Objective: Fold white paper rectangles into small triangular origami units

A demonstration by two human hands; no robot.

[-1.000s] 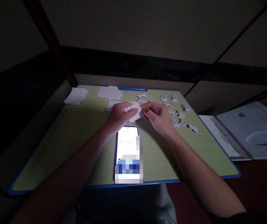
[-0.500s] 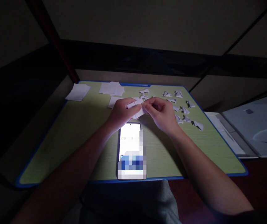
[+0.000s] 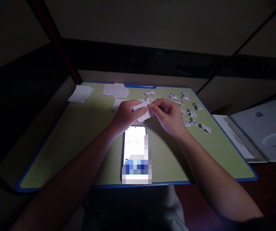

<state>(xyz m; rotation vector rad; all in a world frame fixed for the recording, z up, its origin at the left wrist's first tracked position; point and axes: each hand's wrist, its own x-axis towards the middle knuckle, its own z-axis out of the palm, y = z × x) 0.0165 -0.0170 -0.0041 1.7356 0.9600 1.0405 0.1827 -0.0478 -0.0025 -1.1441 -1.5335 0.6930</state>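
Note:
Between my two hands is a small piece of white folded paper (image 3: 145, 116), held above the table just beyond the phone. My left hand (image 3: 127, 115) grips its left side, thumb lying across the top and fingers mostly hidden underneath. At its right side, my right hand (image 3: 169, 116) pinches the paper between thumb and fingertips. Creases show on the paper, but part of it is covered by my thumbs. Right of my right hand lie several small folded paper pieces (image 3: 191, 113), pointed and standing slightly off the surface.
A lit phone (image 3: 135, 147) showing a timer lies at the front middle of the green table (image 3: 75, 138) with blue edging. White paper sheets lie in a stack (image 3: 80, 94) at the far left and another pile (image 3: 115, 90) at the back. A grey-white box (image 3: 265, 128) is to the right.
My right thumb and fingers have shifted slightly along the paper's right side, and the paper has turned a little. Both hands still hold it.

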